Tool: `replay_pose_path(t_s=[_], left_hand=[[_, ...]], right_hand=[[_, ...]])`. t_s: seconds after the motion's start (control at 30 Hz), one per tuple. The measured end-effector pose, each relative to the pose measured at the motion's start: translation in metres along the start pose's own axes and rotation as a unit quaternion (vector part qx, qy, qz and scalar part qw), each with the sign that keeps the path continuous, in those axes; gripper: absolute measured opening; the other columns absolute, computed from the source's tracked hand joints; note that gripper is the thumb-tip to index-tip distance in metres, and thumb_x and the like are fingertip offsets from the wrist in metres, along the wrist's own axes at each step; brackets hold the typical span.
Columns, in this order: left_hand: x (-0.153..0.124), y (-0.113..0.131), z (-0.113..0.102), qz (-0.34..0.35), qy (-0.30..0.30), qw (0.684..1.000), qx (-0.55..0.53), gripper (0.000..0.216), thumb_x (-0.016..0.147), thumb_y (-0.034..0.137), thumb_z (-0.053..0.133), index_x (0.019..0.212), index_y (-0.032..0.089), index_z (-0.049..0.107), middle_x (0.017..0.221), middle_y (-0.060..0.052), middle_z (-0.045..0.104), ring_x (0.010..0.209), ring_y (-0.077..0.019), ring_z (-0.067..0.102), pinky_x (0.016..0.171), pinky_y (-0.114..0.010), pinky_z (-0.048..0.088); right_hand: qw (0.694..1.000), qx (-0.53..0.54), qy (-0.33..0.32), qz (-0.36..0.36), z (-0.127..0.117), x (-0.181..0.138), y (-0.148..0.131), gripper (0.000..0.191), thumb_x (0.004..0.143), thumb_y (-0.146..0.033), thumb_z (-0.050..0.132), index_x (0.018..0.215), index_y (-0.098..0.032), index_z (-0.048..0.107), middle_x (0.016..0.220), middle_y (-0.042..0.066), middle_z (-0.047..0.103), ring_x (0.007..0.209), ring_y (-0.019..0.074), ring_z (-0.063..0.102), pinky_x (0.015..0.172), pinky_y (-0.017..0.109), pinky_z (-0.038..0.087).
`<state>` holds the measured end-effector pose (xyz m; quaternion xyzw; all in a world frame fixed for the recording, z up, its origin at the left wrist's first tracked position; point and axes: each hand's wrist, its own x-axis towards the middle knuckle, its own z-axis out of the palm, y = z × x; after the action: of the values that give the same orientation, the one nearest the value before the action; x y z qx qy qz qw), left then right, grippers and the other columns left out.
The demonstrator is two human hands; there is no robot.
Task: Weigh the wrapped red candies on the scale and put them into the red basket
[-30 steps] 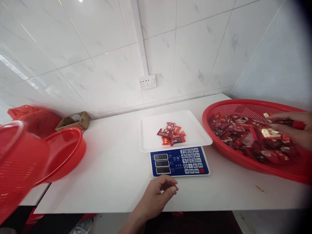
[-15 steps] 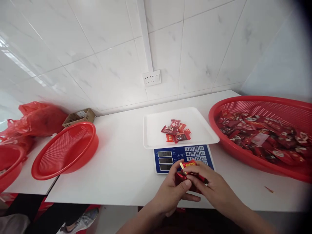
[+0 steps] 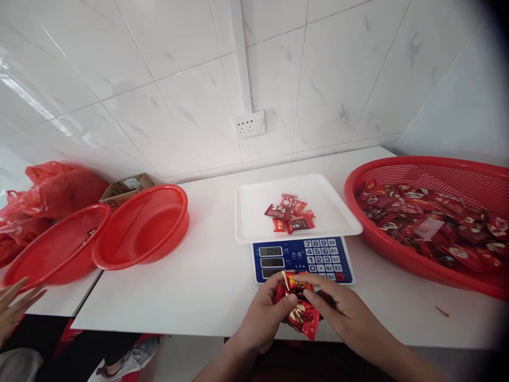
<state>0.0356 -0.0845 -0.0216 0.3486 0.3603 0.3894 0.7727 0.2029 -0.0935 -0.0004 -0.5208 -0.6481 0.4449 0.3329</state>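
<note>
Both left hand (image 3: 262, 315) and right hand (image 3: 348, 310) pinch wrapped sweets (image 3: 303, 317) | scale (image 3: 295, 265) reads 志准 | keys (image 3: 317, 252) 789

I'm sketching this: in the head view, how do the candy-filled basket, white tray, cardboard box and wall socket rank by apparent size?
1. Candy-filled basket, cut off at the right
2. White tray
3. Cardboard box, partly hidden
4. Wall socket

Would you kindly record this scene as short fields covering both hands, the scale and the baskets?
Left hand: holds wrapped sweets
Right hand: touches the same sweets
Scale: bears a white tray with a small pile
Right basket: holds many packets
Left baskets: two, red, side by side
Other person's hand: at the left edge
</note>
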Motion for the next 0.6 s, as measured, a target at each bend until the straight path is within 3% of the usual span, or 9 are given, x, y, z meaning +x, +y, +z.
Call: replay_pose_path(t_s=[0.17, 0.27, 0.33, 0.43, 0.53, 0.6], left_hand=[[0.000, 0.005, -0.002, 0.009, 0.024, 1.000, -0.013, 0.050, 0.071, 0.039, 0.077, 0.115, 0.019, 0.061, 0.110, -0.009, 0.066, 0.094, -0.0215, 0.063, 0.077, -0.029, 0.047], [-0.002, 0.006, -0.008, -0.011, 0.058, 0.998, -0.026, 0.045, 0.069, 0.038, 0.078, 0.107, 0.020, 0.062, 0.099, -0.005, 0.068, 0.082, -0.0158, 0.063, 0.069, -0.025, 0.046], [-0.004, 0.006, -0.012, -0.023, 0.071, 0.997, -0.023, 0.042, 0.069, 0.037, 0.079, 0.103, 0.020, 0.062, 0.093, -0.004, 0.067, 0.076, -0.0131, 0.062, 0.065, -0.022, 0.044], [-0.008, 0.006, -0.015, -0.029, 0.070, 0.997, -0.016, 0.041, 0.069, 0.038, 0.078, 0.102, 0.019, 0.061, 0.090, -0.002, 0.066, 0.073, -0.0117, 0.059, 0.063, -0.021, 0.043], [-0.010, 0.006, -0.017, -0.025, 0.073, 0.997, -0.017, 0.042, 0.069, 0.037, 0.079, 0.102, 0.019, 0.061, 0.088, -0.002, 0.065, 0.071, -0.0113, 0.059, 0.063, -0.021, 0.042], [-0.012, 0.005, -0.017, -0.022, 0.075, 0.997, -0.020, 0.040, 0.069, 0.036, 0.078, 0.101, 0.019, 0.061, 0.087, -0.003, 0.065, 0.071, -0.0113, 0.059, 0.063, -0.021, 0.042]], right_hand=[[0.999, 0.020, 0.018, 0.020, -0.004, 0.004, 0.004, 0.041, 0.089, -0.048, 0.045, 0.119, -0.025, 0.060, 0.116, 0.007, 0.065, 0.087, 0.0200, 0.067, 0.075, 0.033, 0.057], [0.998, -0.018, 0.053, 0.020, -0.013, 0.013, 0.003, 0.045, 0.089, -0.050, 0.044, 0.122, -0.023, 0.057, 0.095, 0.007, 0.070, 0.073, 0.0186, 0.067, 0.065, 0.032, 0.058], [0.995, -0.053, 0.080, 0.014, -0.021, 0.025, -0.003, 0.046, 0.088, -0.050, 0.045, 0.124, -0.023, 0.055, 0.088, 0.006, 0.070, 0.075, 0.0199, 0.068, 0.066, 0.033, 0.058], [0.991, -0.082, 0.106, -0.027, -0.033, 0.049, -0.015, 0.047, 0.089, -0.047, 0.045, 0.129, -0.026, 0.051, 0.110, 0.008, 0.066, 0.085, 0.0210, 0.067, 0.069, 0.033, 0.058], [0.982, -0.124, 0.123, -0.066, -0.041, 0.069, -0.023, 0.054, 0.089, -0.044, 0.046, 0.140, -0.030, 0.038, 0.142, 0.008, 0.044, 0.087, 0.0193, 0.067, 0.072, 0.034, 0.057], [0.973, -0.163, 0.144, -0.073, -0.043, 0.074, -0.023, 0.057, 0.088, -0.044, 0.046, 0.143, -0.032, 0.033, 0.150, 0.007, 0.032, 0.084, 0.0184, 0.067, 0.072, 0.035, 0.057]])
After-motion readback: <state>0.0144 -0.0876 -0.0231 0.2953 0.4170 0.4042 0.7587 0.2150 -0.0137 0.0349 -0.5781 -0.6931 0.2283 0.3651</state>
